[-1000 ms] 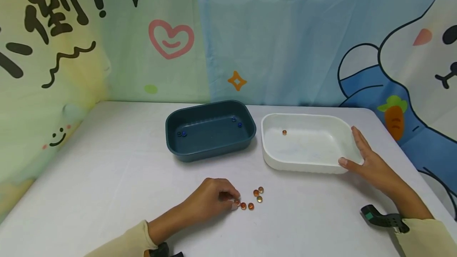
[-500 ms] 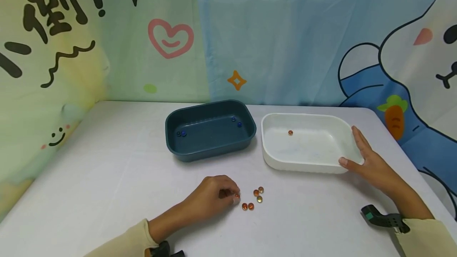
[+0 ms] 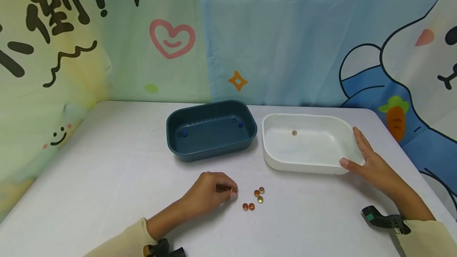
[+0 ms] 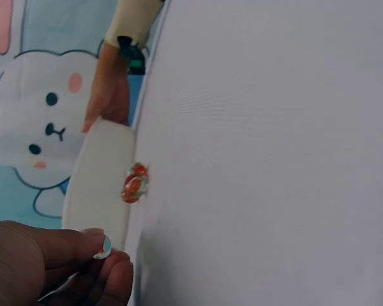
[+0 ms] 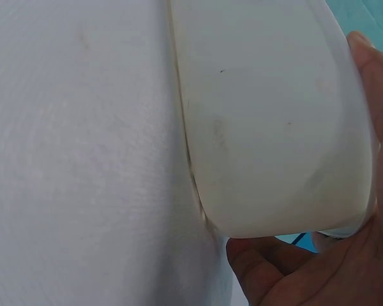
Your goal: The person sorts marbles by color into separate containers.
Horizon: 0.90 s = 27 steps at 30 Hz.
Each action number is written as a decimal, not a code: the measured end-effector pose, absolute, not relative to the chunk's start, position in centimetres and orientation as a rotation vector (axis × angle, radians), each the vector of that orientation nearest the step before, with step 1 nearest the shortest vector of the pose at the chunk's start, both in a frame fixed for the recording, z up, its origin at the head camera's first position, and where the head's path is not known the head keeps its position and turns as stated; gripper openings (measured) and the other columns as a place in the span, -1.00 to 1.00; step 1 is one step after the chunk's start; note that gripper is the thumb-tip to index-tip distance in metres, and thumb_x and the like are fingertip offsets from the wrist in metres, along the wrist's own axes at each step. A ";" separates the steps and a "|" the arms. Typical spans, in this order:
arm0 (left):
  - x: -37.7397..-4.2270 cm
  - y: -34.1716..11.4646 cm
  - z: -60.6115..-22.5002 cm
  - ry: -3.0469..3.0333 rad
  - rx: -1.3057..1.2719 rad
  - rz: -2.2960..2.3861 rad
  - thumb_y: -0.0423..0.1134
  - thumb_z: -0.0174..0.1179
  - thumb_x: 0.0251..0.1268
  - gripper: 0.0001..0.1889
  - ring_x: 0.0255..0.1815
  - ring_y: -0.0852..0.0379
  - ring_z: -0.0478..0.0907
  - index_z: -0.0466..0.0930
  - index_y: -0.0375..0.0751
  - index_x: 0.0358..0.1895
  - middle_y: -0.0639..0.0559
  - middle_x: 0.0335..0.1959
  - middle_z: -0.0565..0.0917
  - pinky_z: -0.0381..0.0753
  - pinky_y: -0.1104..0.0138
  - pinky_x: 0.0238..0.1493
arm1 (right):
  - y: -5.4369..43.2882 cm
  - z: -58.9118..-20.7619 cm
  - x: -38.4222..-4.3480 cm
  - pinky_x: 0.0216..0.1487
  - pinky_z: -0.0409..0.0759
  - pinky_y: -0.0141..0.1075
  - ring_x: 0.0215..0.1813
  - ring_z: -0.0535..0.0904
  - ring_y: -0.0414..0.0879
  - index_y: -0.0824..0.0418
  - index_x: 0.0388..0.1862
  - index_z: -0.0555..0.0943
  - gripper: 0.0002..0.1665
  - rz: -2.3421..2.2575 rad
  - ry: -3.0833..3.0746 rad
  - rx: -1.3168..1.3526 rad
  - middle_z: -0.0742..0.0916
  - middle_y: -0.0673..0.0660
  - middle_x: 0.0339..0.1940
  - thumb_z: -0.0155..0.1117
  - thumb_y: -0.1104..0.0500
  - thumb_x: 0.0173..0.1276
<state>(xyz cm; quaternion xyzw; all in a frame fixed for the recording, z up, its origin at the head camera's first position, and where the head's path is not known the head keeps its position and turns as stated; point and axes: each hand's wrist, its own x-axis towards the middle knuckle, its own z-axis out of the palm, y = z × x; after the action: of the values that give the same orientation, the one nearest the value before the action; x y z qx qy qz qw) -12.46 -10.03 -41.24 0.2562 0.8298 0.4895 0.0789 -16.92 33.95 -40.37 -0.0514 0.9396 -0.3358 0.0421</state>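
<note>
My left hand (image 3: 208, 193) pinches an orange-and-clear glass marble (image 4: 103, 247) between thumb and fingertips, just above the table. Right of it, several orange and amber marbles (image 3: 245, 206) lie in a loose cluster on the white cloth. A white tray (image 3: 303, 168) stands at the back right with one amber marble (image 3: 294, 133) on its floor. Gripping that tray's right end is my right hand (image 3: 375, 167), thumb at the front corner and fingers along the far side. In the right wrist view the tray's outer wall fills the space beside the thumb and fingers.
A dark blue-green tray (image 3: 210, 154) stands left of the white one, holding several blue marbles (image 3: 184, 133). Behind the table (image 3: 89, 169) hangs a printed cloth backdrop (image 3: 285, 43). Black straps with cameras (image 3: 385, 219) are on both wrists.
My left hand has picked a marble out of the cluster and drawn it slightly back and left. Inside the white tray the marble has rolled rightward. My right hand stays put.
</note>
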 end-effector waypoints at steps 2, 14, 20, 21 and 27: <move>-12.7 -10.0 -41.2 2.475 0.745 1.502 -0.53 0.30 0.15 -0.86 -0.32 0.27 0.59 0.75 -0.27 -0.27 0.14 -0.33 0.71 0.61 0.40 -0.23 | 34.0 -40.4 -16.9 -0.16 0.09 0.56 0.41 -0.28 0.60 -0.15 0.54 -0.49 0.21 -1.015 2.882 -0.150 -0.37 0.16 0.55 0.21 -0.17 0.35; -14.1 -9.4 -40.1 2.452 0.669 1.599 -0.46 0.29 0.21 -0.86 -0.28 0.23 0.63 0.75 -0.32 -0.18 0.08 -0.28 0.72 0.62 0.37 -0.20 | 34.4 -40.6 -16.9 -0.18 0.09 0.57 0.42 -0.29 0.58 -0.16 0.54 -0.48 0.20 -1.024 2.890 -0.173 -0.36 0.14 0.56 0.22 -0.14 0.35; -14.5 -9.2 -40.3 2.451 0.631 1.610 -0.47 0.28 0.21 -0.85 -0.29 0.24 0.62 0.75 -0.30 -0.18 0.10 -0.29 0.72 0.61 0.39 -0.21 | 34.2 -40.5 -17.0 -0.17 0.10 0.56 0.41 -0.27 0.59 -0.15 0.55 -0.48 0.20 -1.017 2.894 -0.170 -0.36 0.15 0.56 0.21 -0.15 0.35; -14.6 -9.2 -40.3 2.450 0.622 1.613 -0.47 0.28 0.21 -0.85 -0.29 0.24 0.62 0.75 -0.29 -0.18 0.10 -0.29 0.73 0.61 0.39 -0.21 | 34.2 -40.5 -17.0 -0.17 0.10 0.56 0.42 -0.27 0.59 -0.15 0.54 -0.48 0.20 -1.019 2.891 -0.170 -0.36 0.15 0.56 0.21 -0.15 0.35; -15.0 -8.7 -40.1 2.432 0.612 1.644 -0.46 0.28 0.21 -0.85 -0.26 0.25 0.63 0.76 -0.27 -0.18 0.09 -0.27 0.73 0.61 0.39 -0.20 | 34.1 -40.5 -17.0 -0.15 0.05 0.58 0.43 -0.33 0.56 -0.16 0.55 -0.48 0.21 -1.053 2.873 -0.184 -0.36 0.13 0.56 0.23 -0.13 0.35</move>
<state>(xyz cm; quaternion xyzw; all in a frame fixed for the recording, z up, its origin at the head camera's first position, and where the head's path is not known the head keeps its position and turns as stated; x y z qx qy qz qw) -15.04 -8.71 -40.13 0.2035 0.8090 0.5468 0.0716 -16.97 34.13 -40.53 -0.0599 0.9366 -0.3432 0.0381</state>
